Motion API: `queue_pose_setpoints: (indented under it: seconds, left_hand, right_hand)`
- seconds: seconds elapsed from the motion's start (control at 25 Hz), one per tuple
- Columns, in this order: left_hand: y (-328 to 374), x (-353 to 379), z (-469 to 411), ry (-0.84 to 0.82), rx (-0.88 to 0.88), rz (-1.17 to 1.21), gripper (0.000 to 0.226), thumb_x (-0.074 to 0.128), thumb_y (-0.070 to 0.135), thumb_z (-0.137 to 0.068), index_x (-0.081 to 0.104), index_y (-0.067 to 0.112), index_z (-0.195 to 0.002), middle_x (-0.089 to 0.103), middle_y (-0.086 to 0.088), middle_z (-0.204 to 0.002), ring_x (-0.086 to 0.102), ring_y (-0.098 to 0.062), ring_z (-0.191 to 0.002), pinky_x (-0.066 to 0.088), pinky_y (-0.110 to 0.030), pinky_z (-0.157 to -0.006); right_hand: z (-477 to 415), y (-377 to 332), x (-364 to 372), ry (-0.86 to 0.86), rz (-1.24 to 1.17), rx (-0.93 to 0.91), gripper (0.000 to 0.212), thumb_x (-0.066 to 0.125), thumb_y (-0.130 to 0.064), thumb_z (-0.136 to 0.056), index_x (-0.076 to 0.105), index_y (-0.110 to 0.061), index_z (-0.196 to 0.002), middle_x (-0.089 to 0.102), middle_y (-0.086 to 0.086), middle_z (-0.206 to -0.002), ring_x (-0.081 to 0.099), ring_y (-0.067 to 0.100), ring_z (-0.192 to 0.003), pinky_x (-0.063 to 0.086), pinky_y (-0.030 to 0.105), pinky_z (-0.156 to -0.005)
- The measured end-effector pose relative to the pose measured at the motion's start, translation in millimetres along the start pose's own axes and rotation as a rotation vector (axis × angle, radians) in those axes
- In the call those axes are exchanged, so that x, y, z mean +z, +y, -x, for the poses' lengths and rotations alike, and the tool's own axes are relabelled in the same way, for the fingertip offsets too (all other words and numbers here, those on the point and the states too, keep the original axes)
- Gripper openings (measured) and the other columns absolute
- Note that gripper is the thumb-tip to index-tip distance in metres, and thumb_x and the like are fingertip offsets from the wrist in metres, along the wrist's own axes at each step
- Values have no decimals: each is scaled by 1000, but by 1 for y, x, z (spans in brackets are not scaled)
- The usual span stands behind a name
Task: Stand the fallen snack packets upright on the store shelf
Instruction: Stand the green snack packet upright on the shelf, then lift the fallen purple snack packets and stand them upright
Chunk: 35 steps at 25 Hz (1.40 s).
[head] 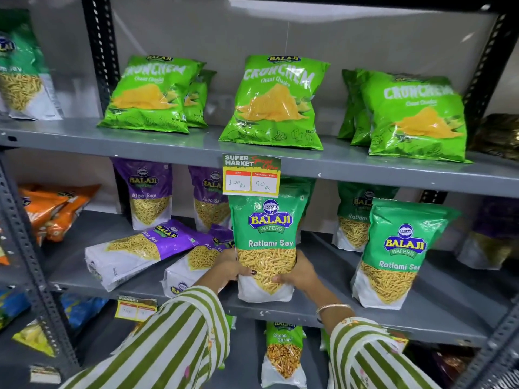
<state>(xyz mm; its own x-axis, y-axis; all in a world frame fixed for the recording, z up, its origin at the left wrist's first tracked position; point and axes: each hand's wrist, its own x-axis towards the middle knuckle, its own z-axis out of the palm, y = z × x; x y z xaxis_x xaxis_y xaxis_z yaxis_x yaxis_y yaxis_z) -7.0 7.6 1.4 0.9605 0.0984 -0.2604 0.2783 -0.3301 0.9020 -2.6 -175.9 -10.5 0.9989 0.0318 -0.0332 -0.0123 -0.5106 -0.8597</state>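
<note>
A green Ratlami Sev packet [268, 237] stands upright at the front of the middle shelf [309, 313]. My left hand [229, 266] grips its left side and my right hand [299, 272] grips its right side, both low on the packet. To its left, two purple Aloo Sev packets lie flat on the same shelf: one [140, 248] further left, one [193, 262] partly under my left hand. Another green Ratlami Sev packet [398, 254] stands upright to the right. Purple Aloo Sev packets [150, 192] stand at the back.
Green Crunchem chip bags [276, 102] lean on the shelf above. A yellow price tag [251, 175] hangs from that shelf's edge, just above the held packet. Orange packets [53, 211] lie at far left. A Chana Garam packet [283, 355] stands on the shelf below.
</note>
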Motion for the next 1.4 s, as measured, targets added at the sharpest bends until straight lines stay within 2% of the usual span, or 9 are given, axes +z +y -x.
queue_pose_setpoints:
  seconds: [0.12, 0.32, 0.6, 0.84, 1.04, 1.16, 1.24, 1.32, 1.4]
  left_hand:
    - [7, 7, -15, -32, 23, -6, 47, 71, -5, -71, 55, 5, -114, 63, -16, -114, 60, -29, -104, 54, -43, -88]
    - [13, 40, -59, -19, 153, -39, 53, 76, -5, -62, 59, 2, -111, 64, -21, -119, 61, -33, -110, 50, -51, -94]
    - [13, 87, -88, 41, 239, -127, 52, 74, -8, -63, 60, -3, -113, 65, -19, -119, 61, -24, -103, 42, -25, -81]
    - [9, 91, -87, 55, 190, -177, 51, 73, -3, -70, 55, -3, -118, 62, -19, -123, 59, -30, -112, 40, -24, -81]
    - [4, 65, -73, 59, 263, -260, 64, 75, 8, -70, 47, 4, -126, 57, -18, -130, 54, -31, -119, 46, -39, -100]
    - [2, 21, -62, 250, 373, -332, 52, 68, 10, -77, 50, 7, -126, 59, -17, -126, 57, -31, -114, 48, -41, -99]
    - [-6, -20, -58, 347, 385, -388, 46, 66, 11, -79, 54, 4, -123, 59, -18, -125, 55, -33, -115, 47, -41, -99]
    - [-19, -63, -61, 372, 264, -489, 47, 65, 22, -80, 55, 1, -120, 58, -22, -125, 54, -35, -116, 46, -41, -99]
    - [-39, -100, -67, 326, -18, -533, 52, 62, 37, -81, 56, -1, -116, 58, -23, -125, 55, -35, -116, 45, -40, -96]
  right_hand:
    - [-9, -2, -10, 35, 34, 10, 94, 88, -18, -44, 41, -2, -125, 57, 16, -129, 51, 31, -122, 43, 38, -99]
    - [-38, 21, -29, 121, 3, 69, 80, 86, -4, -57, 40, -2, -122, 58, 17, -126, 53, 30, -120, 45, 37, -96]
    - [-58, 59, -36, 228, 23, 98, 70, 82, -2, -61, 40, 1, -117, 61, 19, -122, 57, 31, -113, 40, 25, -78]
    - [-54, 62, -32, 206, 13, 121, 71, 81, -1, -62, 38, 0, -119, 60, 19, -122, 57, 33, -113, 48, 38, -90]
    - [-48, 49, -35, 129, 116, 273, 75, 81, -14, -66, 36, 2, -124, 49, 21, -130, 51, 34, -120, 45, 38, -96]
    - [-35, 24, -35, -130, 81, 488, 58, 67, -16, -82, 40, 2, -131, 57, 21, -110, 58, 34, -93, 55, 25, -82]
    - [-26, 5, -22, -245, 48, 563, 58, 64, -16, -85, 36, 5, -131, 54, 29, -113, 52, 36, -70, 56, 37, -81]
    - [-29, -7, 3, -286, 126, 570, 56, 66, -26, -83, 39, 3, -123, 54, 35, -120, 48, 34, -56, 57, 46, -81]
    - [-32, -17, 39, -324, 91, 549, 60, 65, -36, -82, 41, 1, -122, 61, 27, -90, 52, 30, -54, 57, 45, -78]
